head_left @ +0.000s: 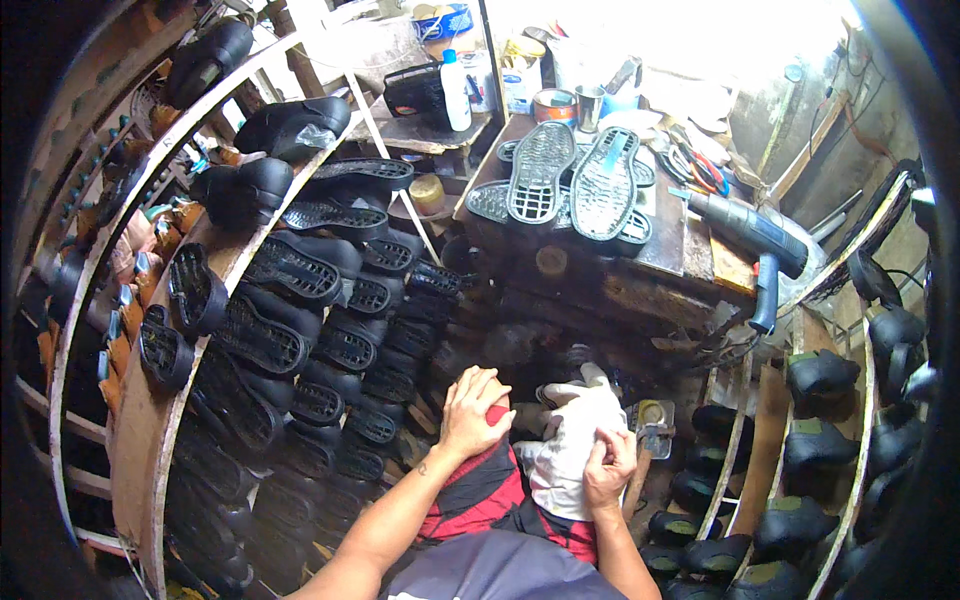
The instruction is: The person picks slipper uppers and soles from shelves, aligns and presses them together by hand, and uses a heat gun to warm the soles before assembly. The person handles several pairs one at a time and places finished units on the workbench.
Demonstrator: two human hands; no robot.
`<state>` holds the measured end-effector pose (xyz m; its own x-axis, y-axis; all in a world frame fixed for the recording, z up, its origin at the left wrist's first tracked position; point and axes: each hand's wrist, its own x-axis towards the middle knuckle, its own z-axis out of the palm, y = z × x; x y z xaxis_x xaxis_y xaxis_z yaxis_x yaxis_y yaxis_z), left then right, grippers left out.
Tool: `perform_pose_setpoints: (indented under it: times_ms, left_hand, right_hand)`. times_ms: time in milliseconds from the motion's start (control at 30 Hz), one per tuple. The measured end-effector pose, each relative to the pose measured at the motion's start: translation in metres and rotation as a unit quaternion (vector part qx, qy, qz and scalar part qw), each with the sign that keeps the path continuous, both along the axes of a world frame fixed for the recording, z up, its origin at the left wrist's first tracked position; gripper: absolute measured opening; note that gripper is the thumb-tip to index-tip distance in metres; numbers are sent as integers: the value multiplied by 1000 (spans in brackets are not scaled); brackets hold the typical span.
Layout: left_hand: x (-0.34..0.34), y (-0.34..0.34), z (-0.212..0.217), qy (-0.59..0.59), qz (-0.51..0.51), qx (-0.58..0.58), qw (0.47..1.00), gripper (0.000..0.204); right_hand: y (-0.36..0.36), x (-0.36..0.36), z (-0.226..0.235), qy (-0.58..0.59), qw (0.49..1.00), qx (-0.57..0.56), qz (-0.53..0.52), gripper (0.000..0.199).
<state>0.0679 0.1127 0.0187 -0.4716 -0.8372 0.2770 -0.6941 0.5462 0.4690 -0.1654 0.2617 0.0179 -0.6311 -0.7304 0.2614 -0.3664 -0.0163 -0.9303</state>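
Note:
My left hand point(472, 412) lies over my left knee, on red and black cloth, with its fingers stretched out and nothing in them. On my right thigh is a crumpled white cloth point(562, 455). My right hand point(608, 470) rests at the right side of this cloth, its fingers curled in; what they hold, if anything, is hidden. Beyond my knees stands a worn workbench point(660, 255). Several black shoe soles lie stacked on it, including a dark sole point(543, 170) and a sole with a shiny, wet-looking face point(604, 182).
A heat gun point(745, 225) lies at the bench's right edge. Pliers point(690, 165), a metal cup point(589, 105) and an orange-rimmed can point(555, 106) are behind the soles. Racks of black shoes point(290, 125) and soles fill the left. Another shoe rack point(775, 450) stands right.

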Motion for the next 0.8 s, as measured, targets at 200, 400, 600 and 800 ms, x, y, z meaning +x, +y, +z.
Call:
perform_pose_setpoints:
  times_ms: [200,400,600,800]
  left_hand:
    - [-1,3,-1,8,14,13,1000,45]
    - [0,4,4,20,16,11,1000,46]
    - [1,3,2,25,15,8,1000,48]
    - [-2,1,-2,36,9,-8,999,47]
  right_hand:
    - [3,-4,-8,53,998,8,-20,22]
    - [5,-4,-11,25,999,26,5,24]
    - [3,-3,-10,7,1000,13,9,24]
    - [1,-1,-7,54,998,20,-13,21]
